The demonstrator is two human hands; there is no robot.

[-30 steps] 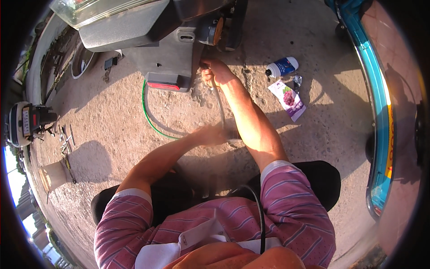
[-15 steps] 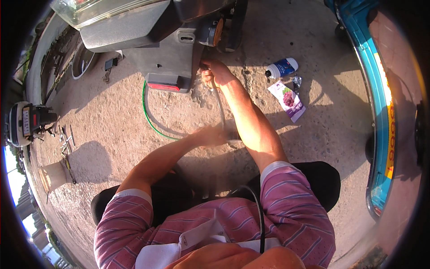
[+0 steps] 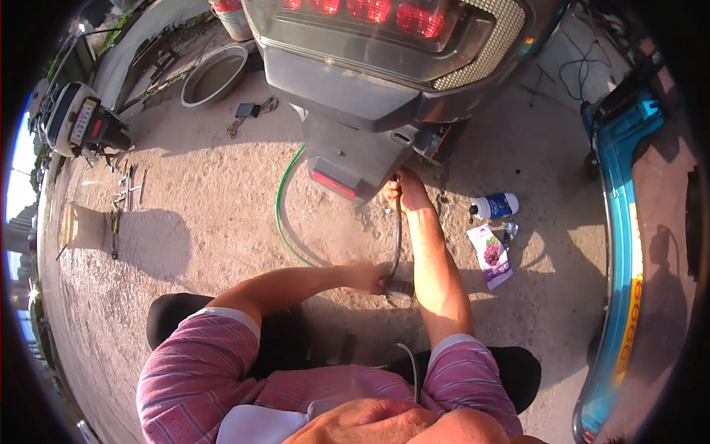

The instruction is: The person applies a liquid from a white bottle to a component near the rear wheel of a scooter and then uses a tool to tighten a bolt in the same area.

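Observation:
Above my arms hangs the dark rear body [image 3: 347, 89] of a scooter, with a red tail light [image 3: 420, 21] and a grey lower plate [image 3: 333, 140]. My right hand [image 3: 405, 191] is closed round a dark hose [image 3: 396, 244] just under that plate. My left hand [image 3: 364, 275] is lower, smeared by motion, at the hose's lower end beside a blurred cylindrical object [image 3: 399, 288]; its grip is unclear. A thin green line [image 3: 281, 203] curves on the concrete behind it. Right of my right arm lie a blue-and-white bottle [image 3: 497, 206] and a purple-and-white pouch [image 3: 488, 255].
A teal vehicle [image 3: 617, 251] stands along the right edge. At left are another scooter [image 3: 85, 122], metal tools [image 3: 129, 189] and a beige container [image 3: 83, 226]. A metal basin [image 3: 213, 78], a small black object [image 3: 247, 110] and a bucket [image 3: 233, 16] lie farther back.
The view has tilted up, showing more tail light and background. My right hand keeps its place under the plate; my left hand stays low and motion-blurred in all three frames.

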